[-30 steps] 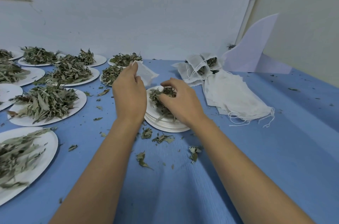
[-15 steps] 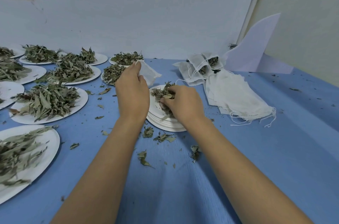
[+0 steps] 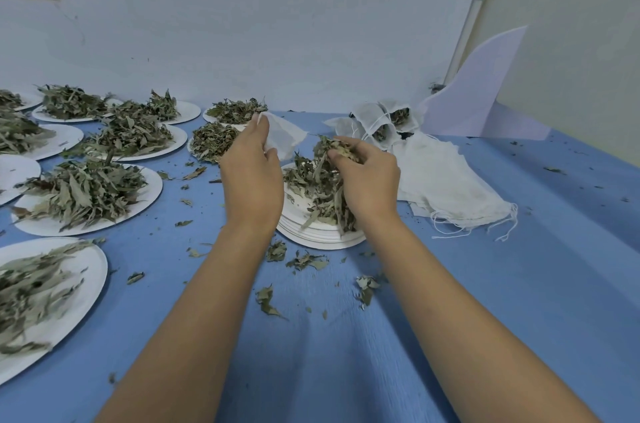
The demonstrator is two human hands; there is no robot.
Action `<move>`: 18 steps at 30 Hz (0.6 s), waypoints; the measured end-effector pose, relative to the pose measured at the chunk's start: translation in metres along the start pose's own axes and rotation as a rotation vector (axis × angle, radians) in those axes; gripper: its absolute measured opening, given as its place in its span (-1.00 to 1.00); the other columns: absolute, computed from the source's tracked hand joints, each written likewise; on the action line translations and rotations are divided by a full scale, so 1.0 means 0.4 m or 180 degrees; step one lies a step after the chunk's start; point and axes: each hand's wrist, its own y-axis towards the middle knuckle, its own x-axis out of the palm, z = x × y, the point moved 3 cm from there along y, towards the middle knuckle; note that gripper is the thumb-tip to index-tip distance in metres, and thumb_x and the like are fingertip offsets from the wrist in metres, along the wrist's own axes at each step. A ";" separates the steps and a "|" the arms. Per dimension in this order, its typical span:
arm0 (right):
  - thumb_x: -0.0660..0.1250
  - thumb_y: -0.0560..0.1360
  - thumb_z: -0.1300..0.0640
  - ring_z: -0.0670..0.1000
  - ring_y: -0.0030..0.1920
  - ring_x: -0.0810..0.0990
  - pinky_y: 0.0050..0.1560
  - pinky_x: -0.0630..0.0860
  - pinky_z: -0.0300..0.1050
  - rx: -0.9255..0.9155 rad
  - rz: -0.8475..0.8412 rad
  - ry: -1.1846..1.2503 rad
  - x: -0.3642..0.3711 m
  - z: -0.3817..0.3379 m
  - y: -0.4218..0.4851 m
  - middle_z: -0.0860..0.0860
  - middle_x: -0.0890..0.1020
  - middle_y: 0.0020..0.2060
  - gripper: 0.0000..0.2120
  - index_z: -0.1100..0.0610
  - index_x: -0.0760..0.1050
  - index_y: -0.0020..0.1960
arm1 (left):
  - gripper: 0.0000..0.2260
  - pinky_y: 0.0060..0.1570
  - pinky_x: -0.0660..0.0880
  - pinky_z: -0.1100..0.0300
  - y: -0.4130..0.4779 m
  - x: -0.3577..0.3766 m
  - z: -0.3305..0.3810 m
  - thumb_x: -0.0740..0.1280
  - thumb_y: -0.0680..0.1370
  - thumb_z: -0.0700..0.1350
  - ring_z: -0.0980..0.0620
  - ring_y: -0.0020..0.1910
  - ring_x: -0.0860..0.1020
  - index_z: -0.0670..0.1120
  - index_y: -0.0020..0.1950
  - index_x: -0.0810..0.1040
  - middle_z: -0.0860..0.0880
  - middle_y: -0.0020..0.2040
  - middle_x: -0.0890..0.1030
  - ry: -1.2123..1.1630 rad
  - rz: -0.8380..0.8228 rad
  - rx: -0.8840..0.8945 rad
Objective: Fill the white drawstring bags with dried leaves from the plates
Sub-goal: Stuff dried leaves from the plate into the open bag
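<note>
Spillage is threatening: right hand (image 3: pixel 367 180) is clutching straggly dried leaves (image 3: pixel 327 149), left hand (image 3: pixel 252 173) is pinching a limp white drawstring bag (image 3: pixel 284 137), perhaps gaping too little

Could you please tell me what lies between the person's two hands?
In the head view, dried leaves on the stack of white plates lie between the left hand, holding a white bag, and the right hand, gripping a handful.

blue tablecloth (image 3: pixel 519 301), wrinkled | lilac sheet (image 3: pixel 485 86) propped at back right | white pipe (image 3: pixel 475 7) behind it
</note>
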 end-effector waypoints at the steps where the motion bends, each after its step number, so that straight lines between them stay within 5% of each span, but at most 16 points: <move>1: 0.43 0.46 0.16 -0.27 -0.46 0.47 -0.38 0.42 -0.43 0.0031 0.0012 0.0137 -0.002 -0.001 0.000 -0.24 0.57 -0.34 -0.86 -0.03 0.62 -0.01 | -0.58 0.32 0.37 0.08 -0.002 0.001 0.001 0.24 0.57 -0.35 -0.09 0.33 0.45 -0.19 0.44 0.34 -0.13 0.39 0.44 -0.0015 -0.0015 0.0010; 7: 0.44 0.46 0.17 -0.11 -0.01 0.63 0.03 0.52 -0.25 0.0369 0.0144 0.0769 -0.004 0.007 -0.001 -0.06 0.68 -0.06 -0.84 0.02 0.63 0.03 | -0.57 0.33 0.38 0.07 0.000 -0.002 -0.007 0.26 0.57 -0.33 -0.07 0.34 0.44 -0.19 0.44 0.34 -0.09 0.45 0.36 0.0058 -0.0050 -0.0116; 12: 0.43 0.45 0.26 -0.24 -0.18 0.65 -0.17 0.49 -0.42 0.0001 -0.0097 0.1210 -0.013 -0.019 0.000 -0.19 0.69 -0.26 -0.78 -0.08 0.60 -0.13 | -0.55 0.37 0.33 0.08 -0.004 0.006 -0.009 0.27 0.58 -0.31 -0.06 0.36 0.42 -0.18 0.47 0.31 -0.08 0.49 0.29 0.0346 -0.0292 0.0016; 18: 0.43 0.44 0.28 -0.15 -0.12 0.67 -0.09 0.56 -0.33 -0.0405 -0.0924 0.0868 0.003 -0.023 -0.013 -0.13 0.71 -0.21 -0.78 -0.04 0.64 -0.08 | -0.52 0.37 0.33 0.06 -0.003 0.016 -0.004 0.28 0.57 -0.32 -0.10 0.34 0.43 -0.16 0.48 0.29 -0.10 0.49 0.29 0.0527 -0.0523 0.0154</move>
